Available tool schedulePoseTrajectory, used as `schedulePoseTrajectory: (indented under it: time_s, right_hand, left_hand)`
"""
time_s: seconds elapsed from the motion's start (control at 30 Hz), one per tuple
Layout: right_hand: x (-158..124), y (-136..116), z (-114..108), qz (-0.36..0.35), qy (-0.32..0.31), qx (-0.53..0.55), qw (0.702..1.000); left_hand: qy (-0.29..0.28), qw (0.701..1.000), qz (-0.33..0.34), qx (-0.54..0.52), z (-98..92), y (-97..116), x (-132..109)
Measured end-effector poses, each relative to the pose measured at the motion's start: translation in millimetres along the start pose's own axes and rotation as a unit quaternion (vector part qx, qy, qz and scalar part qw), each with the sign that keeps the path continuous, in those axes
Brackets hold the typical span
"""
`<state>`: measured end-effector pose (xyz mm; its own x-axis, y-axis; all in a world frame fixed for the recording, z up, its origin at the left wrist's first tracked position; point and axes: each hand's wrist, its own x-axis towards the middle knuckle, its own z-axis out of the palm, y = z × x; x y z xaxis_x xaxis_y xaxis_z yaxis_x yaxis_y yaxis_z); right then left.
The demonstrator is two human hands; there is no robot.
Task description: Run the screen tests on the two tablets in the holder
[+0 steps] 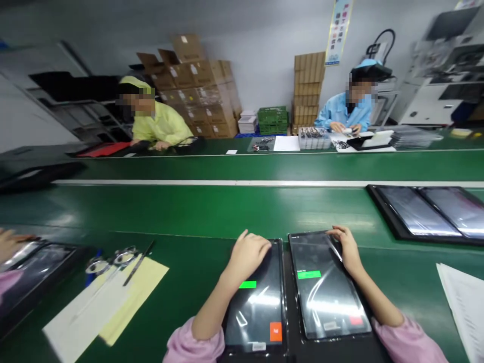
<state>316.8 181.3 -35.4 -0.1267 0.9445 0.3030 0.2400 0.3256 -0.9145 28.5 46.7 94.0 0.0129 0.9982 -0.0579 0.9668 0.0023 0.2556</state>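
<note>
While open green counter [234, 212] stays free ahead, two dark glossy tablets [325, 287] lie side by side at the near edge, each showing a green bar, the left hand [249, 254] resting flat with fingers spread on one, the right hand [346, 249] curled over the other's top corner.

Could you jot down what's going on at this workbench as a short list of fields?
place: green bench
left hand: flat on top of left tablet
right hand: fingers at top edge of right tablet
tablet screens: a green label on each
far right: tray of two more tablets
left: papers, scissors
across: two seated workers
</note>
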Motion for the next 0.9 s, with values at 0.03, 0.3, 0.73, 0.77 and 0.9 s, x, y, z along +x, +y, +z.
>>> schedulePoseTrajectory:
  time_s: [0.03,0.3,0.73,0.77,0.9]
  right_hand:
    - [-1,0,0,-0.004,0.003,-0.005,1.0]
    - [-7,-8,1,-0.047,-0.034,-0.085,0.995]
    - [-7,-8,-2,-0.04,-0.008,-0.03,0.999]
    - [-7,-8,-2,-0.036,-0.005,-0.032,0.999]
    - [-7,-10,0,-0.045,-0.006,-0.049,0.998]
  left_hand:
    - [-0.003,1.0,-0.015,0.009,0.3,-5,4]
    - [-0.029,0.997,-0.011,0.064,16.3,-3,10]
    - [-0.059,0.991,-0.004,0.117,-4.6,-6,-8]
    - [-0.048,0.991,-0.018,0.121,-5.2,-8,-7]
    - [-0.067,0.991,-0.017,0.113,0.2,-9,-2]
